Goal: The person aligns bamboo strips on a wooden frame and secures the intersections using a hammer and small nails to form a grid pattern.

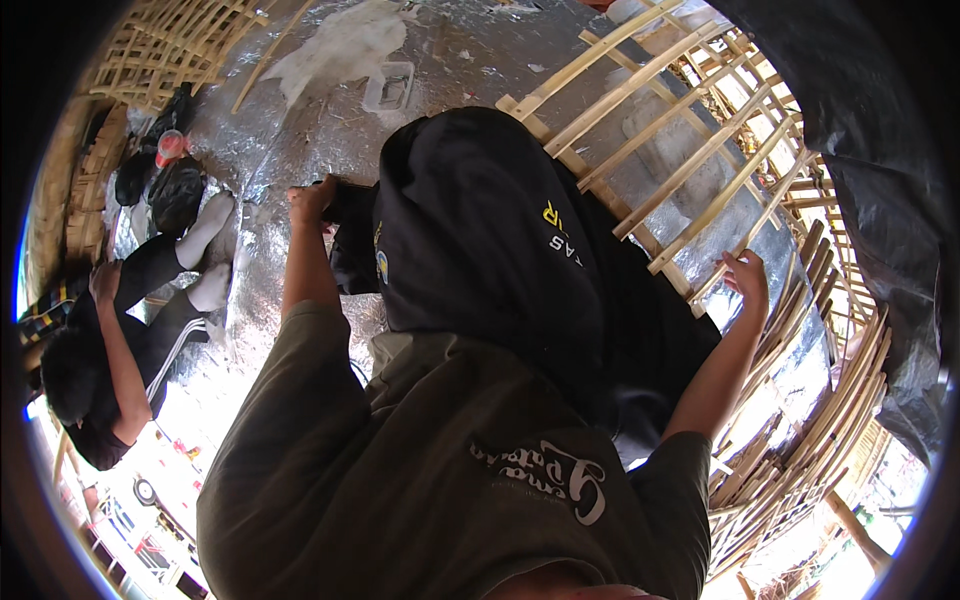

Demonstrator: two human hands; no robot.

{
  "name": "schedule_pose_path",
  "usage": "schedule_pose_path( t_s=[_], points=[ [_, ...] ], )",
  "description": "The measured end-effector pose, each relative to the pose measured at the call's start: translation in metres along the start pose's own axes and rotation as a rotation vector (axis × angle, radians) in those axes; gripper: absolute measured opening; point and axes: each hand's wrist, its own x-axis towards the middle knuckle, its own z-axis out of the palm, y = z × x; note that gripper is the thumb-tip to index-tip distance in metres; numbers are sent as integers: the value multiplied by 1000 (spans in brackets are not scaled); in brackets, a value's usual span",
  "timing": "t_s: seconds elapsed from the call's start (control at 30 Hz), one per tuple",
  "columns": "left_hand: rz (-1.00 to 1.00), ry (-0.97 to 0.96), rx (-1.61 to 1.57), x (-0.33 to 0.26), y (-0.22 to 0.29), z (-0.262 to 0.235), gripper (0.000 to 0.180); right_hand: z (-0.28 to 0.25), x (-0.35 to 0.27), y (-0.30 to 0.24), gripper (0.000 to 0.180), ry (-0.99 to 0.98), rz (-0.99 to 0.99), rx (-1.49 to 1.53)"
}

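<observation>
My right hand (744, 276) is closed at the near end of a wooden slat, the nearest of several parallel slats in a lattice panel (690, 160). A long cross strip (560, 153) joins the slats on the side by my leg, and that edge of the panel rests against my black trousers (480, 220). Over on the left, beside my knee, my left hand (310, 202) is a fist by a dark object (350, 203). Shadow and dark cloth hide what that object is.
Loose wooden strips (800, 420) lie in a pile at the right. A black sheet (880, 170) hangs beyond them. Ahead, a clear plastic tub (389, 87) stands on the silvery floor sheet. Another person (110, 340) sits at the left, near a woven lattice (165, 45).
</observation>
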Motion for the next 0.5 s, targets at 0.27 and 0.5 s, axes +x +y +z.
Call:
schedule_pose_path(
  t_s=[0.27, 0.5],
  points=[
    [25, -33, -121, 15, -10, 3, 103, -1, 0, -6, 24, -18, -1, 3],
    [8, -65, -179, -7, -12, -8, 106, -4, 0, -3, 25, -17, -7, 0]
  ],
)
